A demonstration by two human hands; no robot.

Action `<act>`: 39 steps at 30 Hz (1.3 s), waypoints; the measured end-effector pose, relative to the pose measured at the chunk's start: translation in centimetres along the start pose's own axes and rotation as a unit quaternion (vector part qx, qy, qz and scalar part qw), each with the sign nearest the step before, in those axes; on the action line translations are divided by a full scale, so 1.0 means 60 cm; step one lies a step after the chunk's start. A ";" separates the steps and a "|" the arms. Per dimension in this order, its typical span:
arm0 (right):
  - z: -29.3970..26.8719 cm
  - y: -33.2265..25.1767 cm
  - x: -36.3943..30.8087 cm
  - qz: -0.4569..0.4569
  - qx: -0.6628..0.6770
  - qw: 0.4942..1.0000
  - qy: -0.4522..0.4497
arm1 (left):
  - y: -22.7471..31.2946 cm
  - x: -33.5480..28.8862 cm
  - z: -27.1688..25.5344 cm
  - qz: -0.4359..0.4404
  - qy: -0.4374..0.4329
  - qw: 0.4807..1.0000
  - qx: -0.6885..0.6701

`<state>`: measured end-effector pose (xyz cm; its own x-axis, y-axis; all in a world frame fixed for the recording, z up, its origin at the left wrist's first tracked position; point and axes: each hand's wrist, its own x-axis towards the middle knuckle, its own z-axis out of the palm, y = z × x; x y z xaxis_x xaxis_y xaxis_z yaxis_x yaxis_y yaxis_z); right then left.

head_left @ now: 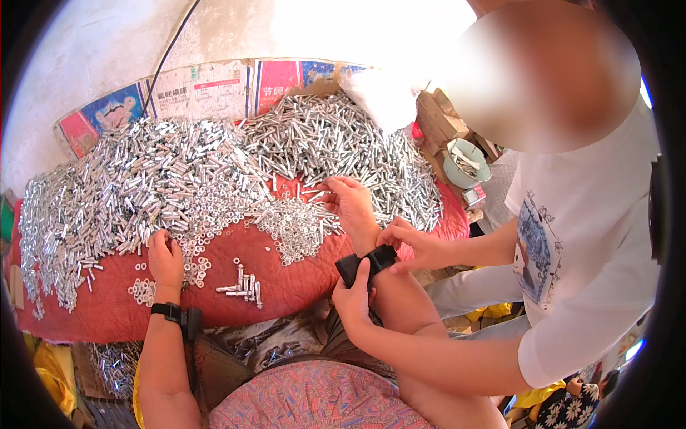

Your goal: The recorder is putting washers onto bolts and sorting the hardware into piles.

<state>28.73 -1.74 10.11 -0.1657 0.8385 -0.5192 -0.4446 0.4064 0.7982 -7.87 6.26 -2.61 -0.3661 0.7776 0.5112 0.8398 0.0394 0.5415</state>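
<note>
Rightward, pale bucket [481, 173] holding whitish pieces [463, 160], left hand [166, 262] and right hand [351, 204] near metal parts [179, 164], grips unclear

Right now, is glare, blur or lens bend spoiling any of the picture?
All in the head view: glare washes out the pale wall; an oval blur hides the co-worker's head; the cardboard strip bows, likely from the lens; corners go black; left hand and right hand read clearly.
</note>
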 end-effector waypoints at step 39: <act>0.243 0.060 0.140 -0.107 -0.854 0.452 -0.236 | -0.011 -0.006 0.011 -0.010 0.000 1.000 -0.005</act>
<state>38.61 12.09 13.05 0.0695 0.9940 -0.0850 -0.5042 -0.0385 -0.8627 -8.01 6.38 -3.59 -0.3839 0.7760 0.5004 0.8276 0.0488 0.5592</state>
